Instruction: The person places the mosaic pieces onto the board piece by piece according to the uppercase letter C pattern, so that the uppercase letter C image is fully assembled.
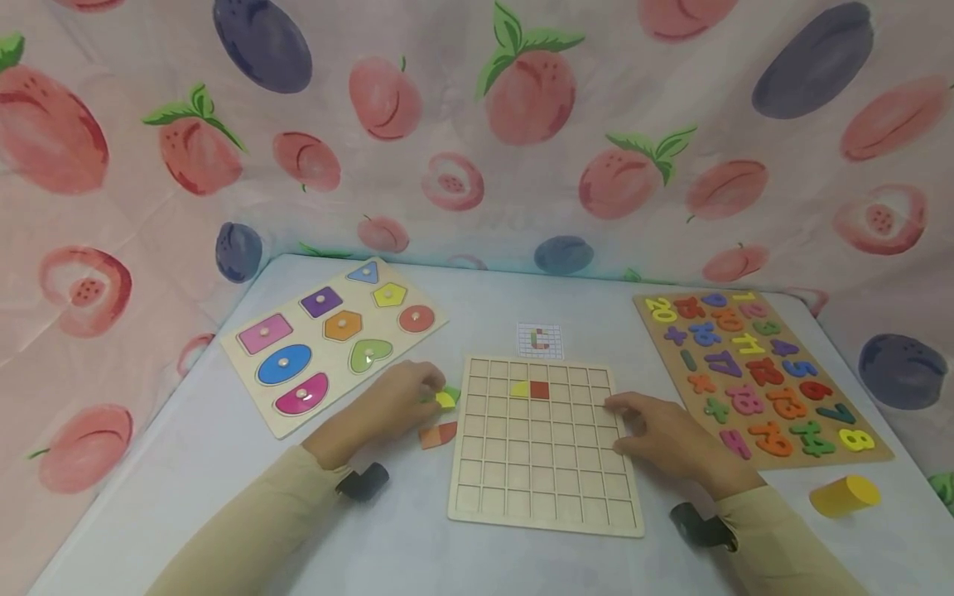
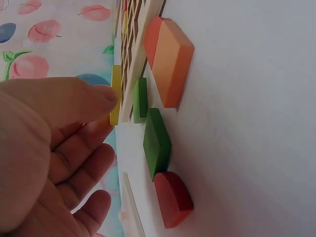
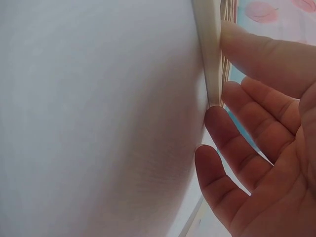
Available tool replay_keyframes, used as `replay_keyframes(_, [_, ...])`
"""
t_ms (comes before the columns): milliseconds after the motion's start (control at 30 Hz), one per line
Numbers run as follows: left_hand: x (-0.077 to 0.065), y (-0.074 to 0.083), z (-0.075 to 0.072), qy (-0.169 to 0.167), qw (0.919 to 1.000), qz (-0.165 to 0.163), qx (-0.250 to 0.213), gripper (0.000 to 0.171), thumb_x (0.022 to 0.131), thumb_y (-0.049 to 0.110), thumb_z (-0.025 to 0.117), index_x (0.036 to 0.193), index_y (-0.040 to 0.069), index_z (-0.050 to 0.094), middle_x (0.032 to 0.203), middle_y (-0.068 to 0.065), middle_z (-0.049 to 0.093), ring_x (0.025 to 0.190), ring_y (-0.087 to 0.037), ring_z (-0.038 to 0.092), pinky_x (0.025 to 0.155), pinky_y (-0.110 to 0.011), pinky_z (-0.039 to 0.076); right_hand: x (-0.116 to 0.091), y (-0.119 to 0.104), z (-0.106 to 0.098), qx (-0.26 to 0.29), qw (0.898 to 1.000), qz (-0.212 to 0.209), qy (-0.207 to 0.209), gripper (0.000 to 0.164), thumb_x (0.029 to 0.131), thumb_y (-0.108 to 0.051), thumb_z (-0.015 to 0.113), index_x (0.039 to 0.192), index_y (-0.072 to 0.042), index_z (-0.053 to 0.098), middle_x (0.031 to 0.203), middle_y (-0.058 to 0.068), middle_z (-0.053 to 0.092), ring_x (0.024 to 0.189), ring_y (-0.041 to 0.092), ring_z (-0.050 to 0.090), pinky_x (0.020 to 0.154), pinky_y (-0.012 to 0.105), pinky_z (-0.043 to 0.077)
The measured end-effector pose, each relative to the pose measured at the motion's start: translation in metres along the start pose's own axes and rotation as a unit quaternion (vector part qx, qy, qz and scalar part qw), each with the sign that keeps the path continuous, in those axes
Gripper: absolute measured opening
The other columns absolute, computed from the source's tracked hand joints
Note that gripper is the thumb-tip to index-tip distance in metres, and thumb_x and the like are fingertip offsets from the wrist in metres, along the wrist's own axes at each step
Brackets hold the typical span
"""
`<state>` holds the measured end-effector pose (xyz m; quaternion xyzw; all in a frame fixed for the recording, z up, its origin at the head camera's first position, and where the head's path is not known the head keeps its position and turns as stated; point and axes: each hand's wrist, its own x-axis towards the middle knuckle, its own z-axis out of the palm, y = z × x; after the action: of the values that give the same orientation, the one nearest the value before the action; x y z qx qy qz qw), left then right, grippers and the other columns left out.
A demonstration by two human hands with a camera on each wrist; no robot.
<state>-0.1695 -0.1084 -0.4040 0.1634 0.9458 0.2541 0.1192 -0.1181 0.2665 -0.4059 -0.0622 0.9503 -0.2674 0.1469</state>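
My left hand [image 1: 387, 404] pinches a small yellow block [image 2: 115, 81] between thumb and fingers, just left of the wooden grid board [image 1: 495, 501]. Below it on the table, the left wrist view shows a light green block [image 2: 139, 101], a dark green diamond-like block [image 2: 156, 143], a red rounded block [image 2: 170, 200] and an orange block [image 2: 173, 64] against another red one. On the board's upper part, a yellow rounded piece [image 1: 521, 389] sits beside a red square [image 1: 540, 390]. My right hand [image 1: 663, 430] touches the board's right edge with loosely extended fingers.
A small pattern card [image 1: 552, 348] lies behind the grid board. To the left is a shape puzzle with knobs [image 1: 286, 414]; to the right, a brown number board [image 1: 681, 372]. A yellow cylinder [image 1: 842, 497] lies at the right front. Fruit-print cloth [image 1: 447, 108] stands behind the table.
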Motion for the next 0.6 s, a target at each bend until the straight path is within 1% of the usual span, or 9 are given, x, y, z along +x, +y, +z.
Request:
replay_keyframes(200, [0.009, 0.005, 0.002, -0.005, 1.0000, -0.001, -0.001, 0.032, 0.089, 0.012, 0.070, 0.121, 0.011, 0.068, 0.112, -0.001, 0.068, 0.110, -0.021, 0.060, 0.095, -0.038, 0.050, 0.000, -0.001, -0.001, -0.001, 1.000, 0.006, -0.002, 0.058, 0.085, -0.025, 0.079, 0.138, -0.014, 0.058, 0.146, 0.020, 0.050, 0.135, 0.045, 0.041, 0.105, 0.063, 0.035])
replay_keyframes(333, [0.019, 0.007, 0.005, -0.004, 0.9998, 0.019, -0.006, 0.030, 0.088, 0.009, 0.070, 0.117, 0.009, 0.068, 0.108, -0.001, 0.068, 0.105, -0.021, 0.060, 0.095, -0.037, 0.049, 0.001, -0.001, -0.001, -0.002, 1.000, 0.010, -0.004, 0.058, 0.085, -0.024, 0.079, 0.138, -0.014, 0.058, 0.146, 0.020, 0.050, 0.136, 0.045, 0.041, 0.105, 0.062, 0.035])
replay_keyframes(433, [0.024, 0.011, 0.007, -0.007, 0.9993, 0.034, -0.012, 0.029, 0.087, 0.010, 0.073, 0.116, 0.008, 0.068, 0.107, 0.000, 0.067, 0.103, -0.020, 0.059, 0.095, -0.035, 0.049, 0.002, -0.001, -0.001, -0.003, 1.000, 0.011, -0.003, 0.058, 0.085, -0.024, 0.079, 0.138, -0.013, 0.058, 0.146, 0.020, 0.049, 0.136, 0.045, 0.040, 0.105, 0.063, 0.035])
replay_keyframes(600, [0.029, 0.021, 0.008, -0.017, 0.9990, 0.032, -0.025, 0.030, 0.088, 0.014, 0.075, 0.117, 0.011, 0.068, 0.107, 0.000, 0.065, 0.100, -0.019, 0.056, 0.094, -0.035, 0.048, 0.002, 0.000, -0.001, 0.002, 1.000, 0.013, -0.005, 0.058, 0.085, -0.024, 0.079, 0.138, -0.013, 0.058, 0.146, 0.020, 0.049, 0.136, 0.045, 0.040, 0.105, 0.062, 0.034])
